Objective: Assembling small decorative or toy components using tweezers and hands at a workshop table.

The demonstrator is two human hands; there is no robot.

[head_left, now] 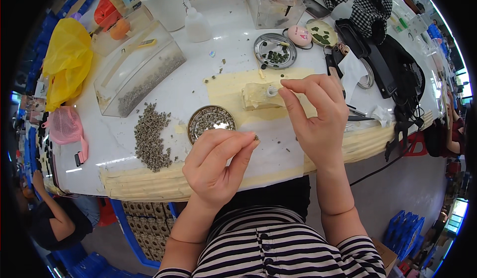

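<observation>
My left hand [213,163] is closed in a pinch in front of the round tin, with a tiny dark piece [256,138] at its fingertips, too small to name. The round tin [189,138] holds many small metal parts. My right hand [318,111] pinches thumb and forefinger beside a small white cylinder [272,91]; what sits between the fingertips, if anything, is too small to make out. That cylinder is set in a block wrapped in cream tape [252,96], lying on taped table surface. Left of the tin spreads a heap of small grey metal parts [151,136].
A clear bin [112,91] of grey parts stands at left, near a yellow bag [67,59] and pink mesh pouch [65,125]. Behind are a squeeze bottle [197,27] and metal dish [258,54] with dark pieces. Black straps and tools [370,64] crowd the right.
</observation>
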